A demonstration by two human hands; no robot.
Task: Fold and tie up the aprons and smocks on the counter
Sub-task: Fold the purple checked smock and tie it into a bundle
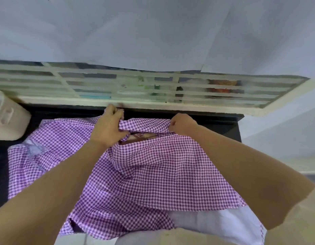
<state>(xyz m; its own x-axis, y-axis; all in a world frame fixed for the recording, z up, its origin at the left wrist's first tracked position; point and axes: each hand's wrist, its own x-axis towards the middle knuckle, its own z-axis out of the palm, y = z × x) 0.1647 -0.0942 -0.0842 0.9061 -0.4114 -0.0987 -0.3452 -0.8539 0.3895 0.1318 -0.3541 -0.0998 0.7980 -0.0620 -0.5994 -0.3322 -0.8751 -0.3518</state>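
Observation:
A purple and white checked apron [153,167] lies spread over the dark counter [223,124] and hangs over its near edge. My left hand [109,126] grips the apron's far edge near the middle, with the cloth bunched in its fingers. My right hand [183,123] pinches the same far edge a little to the right. Between the two hands the edge is stretched and lifted off the counter. Under that lifted edge a bit of reddish patterned cloth [140,137] shows through a gap. A white garment [211,221] lies under the apron at the near right.
A white plastic container [10,119] stands on the counter at the far left. Behind the counter runs a white barred window grille [135,89], with a pale sheet [135,32] hanging above it. A white wall [285,121] bounds the right side.

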